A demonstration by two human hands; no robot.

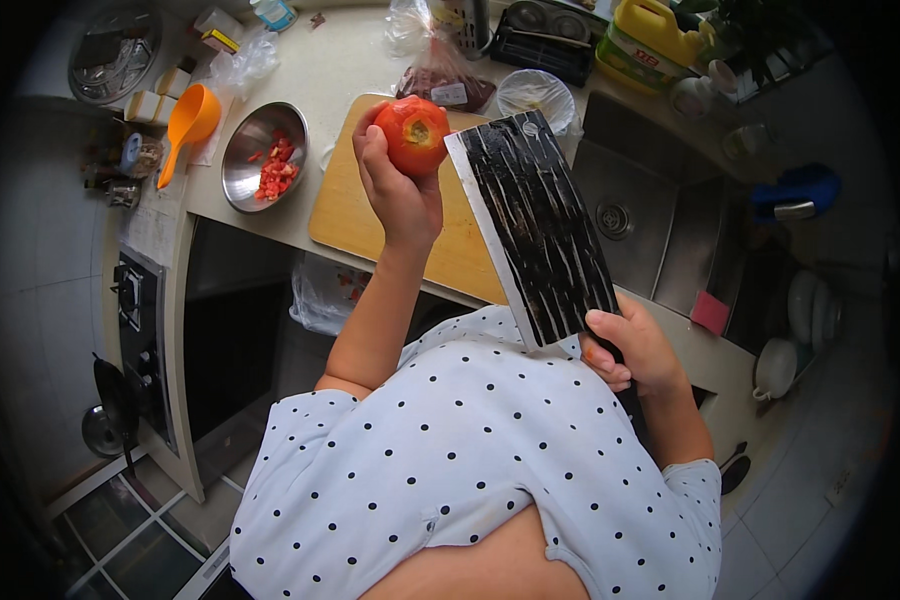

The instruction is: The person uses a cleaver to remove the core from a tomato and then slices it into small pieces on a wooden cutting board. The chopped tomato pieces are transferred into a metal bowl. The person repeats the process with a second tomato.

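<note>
A whole red tomato (415, 138), its pale stem scar showing, rests in my left hand (398, 190), which is closed around it above the wooden cutting board (345, 215). My right hand (635, 345) grips the handle of a cleaver (535, 230) with a broad black, streaked blade and a pale cutting edge. The blade slants up and to the left, its far corner close beside the tomato. Left of the board stands a steel bowl (240, 170) with chopped tomato pieces (277, 168) in it.
A steel sink (630, 170) lies right of the board. Behind the board are a plastic bag of dark red food (445, 85) and a bag-covered bowl (536, 95). An orange ladle (192, 118) sits at the left; a yellow jug (650, 40) stands at the back right.
</note>
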